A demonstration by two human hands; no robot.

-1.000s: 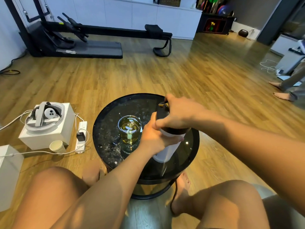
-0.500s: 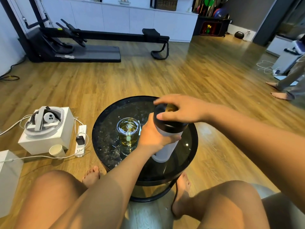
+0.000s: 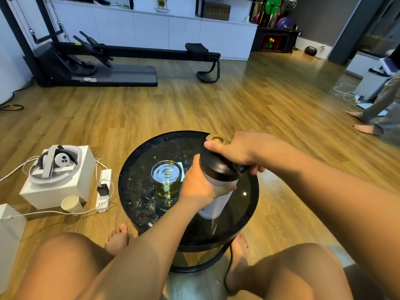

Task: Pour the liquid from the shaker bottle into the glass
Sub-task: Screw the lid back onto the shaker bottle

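A white shaker bottle (image 3: 215, 202) with a black lid (image 3: 218, 169) and a gold cap (image 3: 216, 139) stands tilted slightly on the round black glass table (image 3: 134, 169). My left hand (image 3: 199, 185) grips the bottle's white body from the left. My right hand (image 3: 240, 148) lies over the black lid with fingers curled round it, thumb by the gold cap. A clear glass (image 3: 166, 180) holding yellow liquid stands on the table just left of the bottle, next to my left hand.
On the floor at left sit a white box with a headset (image 3: 56, 167), a paper cup (image 3: 70, 204), a power strip (image 3: 104, 189) and cables. My knees and feet frame the table. Exercise equipment (image 3: 97, 61) stands behind; another person's feet (image 3: 363, 126) are far right.
The bottle has come more upright and shifted slightly right. My right hand has slid across the lid, uncovering the gold cap. The liquid in the glass ripples.
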